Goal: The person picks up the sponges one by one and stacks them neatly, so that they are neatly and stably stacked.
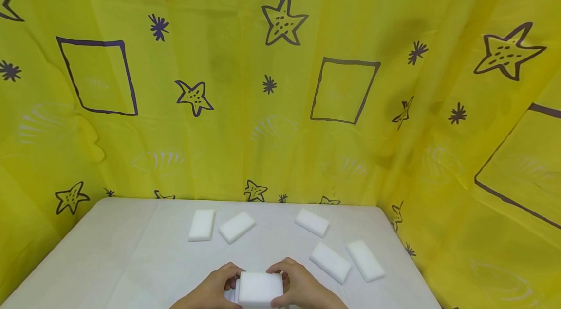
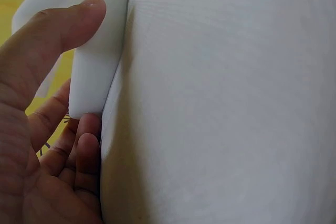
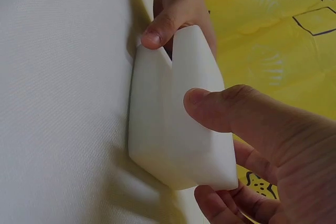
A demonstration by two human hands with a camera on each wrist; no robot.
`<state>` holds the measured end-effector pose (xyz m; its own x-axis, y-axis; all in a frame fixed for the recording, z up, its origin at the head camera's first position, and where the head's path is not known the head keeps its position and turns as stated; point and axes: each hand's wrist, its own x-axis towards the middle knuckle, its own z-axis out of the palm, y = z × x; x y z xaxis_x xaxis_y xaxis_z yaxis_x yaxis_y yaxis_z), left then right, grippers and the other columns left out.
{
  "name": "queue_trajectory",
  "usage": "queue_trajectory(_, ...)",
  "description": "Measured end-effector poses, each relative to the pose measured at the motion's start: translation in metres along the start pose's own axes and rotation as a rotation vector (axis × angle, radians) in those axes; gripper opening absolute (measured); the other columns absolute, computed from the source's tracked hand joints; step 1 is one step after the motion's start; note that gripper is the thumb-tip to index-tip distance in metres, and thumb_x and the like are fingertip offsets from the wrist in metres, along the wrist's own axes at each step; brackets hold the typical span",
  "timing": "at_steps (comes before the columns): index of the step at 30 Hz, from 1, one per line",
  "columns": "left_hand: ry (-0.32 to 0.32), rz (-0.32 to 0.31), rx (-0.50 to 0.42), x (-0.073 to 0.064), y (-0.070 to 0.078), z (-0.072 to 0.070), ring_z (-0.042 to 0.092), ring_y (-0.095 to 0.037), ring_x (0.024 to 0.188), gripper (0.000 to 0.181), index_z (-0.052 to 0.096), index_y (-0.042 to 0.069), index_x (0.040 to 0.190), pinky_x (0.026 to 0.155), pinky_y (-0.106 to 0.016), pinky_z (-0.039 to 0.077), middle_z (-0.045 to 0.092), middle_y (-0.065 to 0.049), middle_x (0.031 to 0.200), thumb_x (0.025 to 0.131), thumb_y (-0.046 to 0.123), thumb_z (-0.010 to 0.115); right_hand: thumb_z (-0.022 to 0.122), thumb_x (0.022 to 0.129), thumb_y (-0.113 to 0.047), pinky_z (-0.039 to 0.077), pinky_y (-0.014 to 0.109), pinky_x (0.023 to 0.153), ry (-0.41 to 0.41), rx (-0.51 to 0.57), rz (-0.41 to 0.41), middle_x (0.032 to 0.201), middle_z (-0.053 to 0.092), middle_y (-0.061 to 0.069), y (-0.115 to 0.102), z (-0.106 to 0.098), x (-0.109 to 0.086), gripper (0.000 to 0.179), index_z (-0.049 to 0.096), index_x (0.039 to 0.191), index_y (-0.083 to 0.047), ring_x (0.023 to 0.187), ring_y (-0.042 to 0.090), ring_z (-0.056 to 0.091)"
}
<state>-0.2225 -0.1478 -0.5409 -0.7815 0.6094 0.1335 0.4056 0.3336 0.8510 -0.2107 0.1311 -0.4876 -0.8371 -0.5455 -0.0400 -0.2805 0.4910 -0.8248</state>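
Two white rectangular sponge blocks lie one over the other at the table's near edge. My right hand (image 1: 304, 287) pinches the upper sponge block (image 1: 261, 288) at its right end, thumb on the near side and fingers on the far side. The lower sponge block (image 3: 149, 103) rests at the table surface, mostly covered in the head view. At its left end my left hand (image 1: 212, 289) grips it, thumb (image 2: 86, 22) on the near side and fingertips (image 2: 89, 148) around the far side. In the right wrist view the upper block sits slightly askew on the lower one.
Farther back on the white table (image 1: 144, 250), two more sponge blocks lie at left, a left one (image 1: 202, 225) and a tilted one (image 1: 237, 226). Three lie at right: a back one (image 1: 312, 222), a middle one (image 1: 330, 262) and an outer one (image 1: 365, 260). A yellow patterned curtain (image 1: 236, 153) surrounds the table.
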Motion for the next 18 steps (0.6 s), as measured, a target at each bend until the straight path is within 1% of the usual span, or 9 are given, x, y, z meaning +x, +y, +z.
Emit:
queue_trajectory(6,0.013,0.030,0.039,-0.0007,-0.0004,-0.0002,0.045,0.003,0.084,0.055,0.060,0.009,0.119,0.072,-0.019,0.045,0.049,0.012,0.097,0.074,0.025,0.087,0.089,0.068,-0.018,0.050,0.020,0.073,0.007,-0.027,-0.012,0.103,0.055,-0.008,0.0027,0.0022,0.0031,0.053,0.067,0.116,-0.011,0.085,0.003,0.050)
queue_trajectory(11,0.015,0.052,0.045,-0.0017,0.0009,0.0002,0.046,0.003,0.084,0.054,0.060,0.009,0.119,0.071,-0.019,0.046,0.049,0.013,0.097,0.075,0.025,0.086,0.089,0.068,-0.018,0.051,0.020,0.073,0.012,-0.035,-0.011,0.103,0.055,-0.007,0.0049,0.0046,0.0047,0.054,0.067,0.117,-0.011,0.085,0.003,0.050)
queue_trajectory(15,0.006,0.027,0.031,-0.0013,0.0019,-0.0002,0.046,0.003,0.085,0.055,0.060,0.009,0.120,0.072,-0.019,0.046,0.049,0.012,0.097,0.075,0.024,0.086,0.089,0.068,-0.019,0.051,0.020,0.073,0.016,-0.035,-0.008,0.103,0.055,-0.007,0.0056,0.0059,0.0052,0.055,0.067,0.117,-0.010,0.085,0.003,0.051)
queue_trajectory(18,0.003,0.023,0.021,-0.0011,0.0020,-0.0003,0.046,0.003,0.085,0.055,0.059,0.009,0.120,0.072,-0.019,0.046,0.049,0.012,0.097,0.075,0.024,0.086,0.089,0.068,-0.019,0.051,0.020,0.073,0.020,-0.036,-0.009,0.102,0.055,-0.006,0.0060,0.0068,0.0056,0.055,0.067,0.117,-0.010,0.085,0.003,0.051)
